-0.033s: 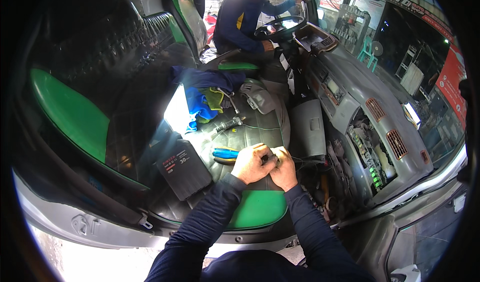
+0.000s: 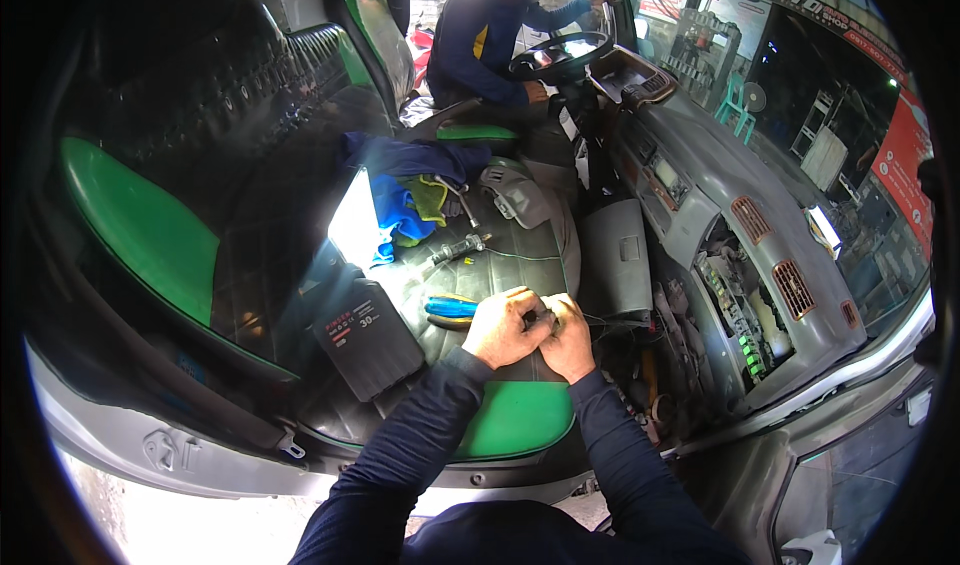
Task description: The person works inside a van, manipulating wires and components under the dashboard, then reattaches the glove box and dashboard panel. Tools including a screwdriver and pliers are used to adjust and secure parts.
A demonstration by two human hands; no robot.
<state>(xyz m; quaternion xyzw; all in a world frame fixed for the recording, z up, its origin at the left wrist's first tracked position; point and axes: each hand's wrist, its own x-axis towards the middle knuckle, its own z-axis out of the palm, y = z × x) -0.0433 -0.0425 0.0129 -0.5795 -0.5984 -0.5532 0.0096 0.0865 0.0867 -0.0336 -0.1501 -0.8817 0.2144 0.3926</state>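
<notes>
Over the front of the black quilted seat (image 2: 530, 255), my left hand (image 2: 503, 328) and my right hand (image 2: 567, 339) meet with fingers pinched together. A small dark piece shows between the fingertips, too small and covered to name. A thin dark wire (image 2: 600, 320) runs off to the right beside my right hand. Touching or just beside my left hand lies a screwdriver-like tool with a blue handle (image 2: 450, 308). Farther back on the seat rests a test-light-like clear tool (image 2: 456, 251) with a thin lead, next to a metal wrench (image 2: 468, 208).
A black toolbox-like case (image 2: 368, 340) lies left of my hands. Blue and olive cloths (image 2: 405, 210) and a grey trim piece (image 2: 517, 195) sit farther back. To the right, the dashboard (image 2: 690, 195) has an uncovered fuse panel (image 2: 740, 315). Another person (image 2: 480, 45) leans in by the steering wheel (image 2: 562, 57).
</notes>
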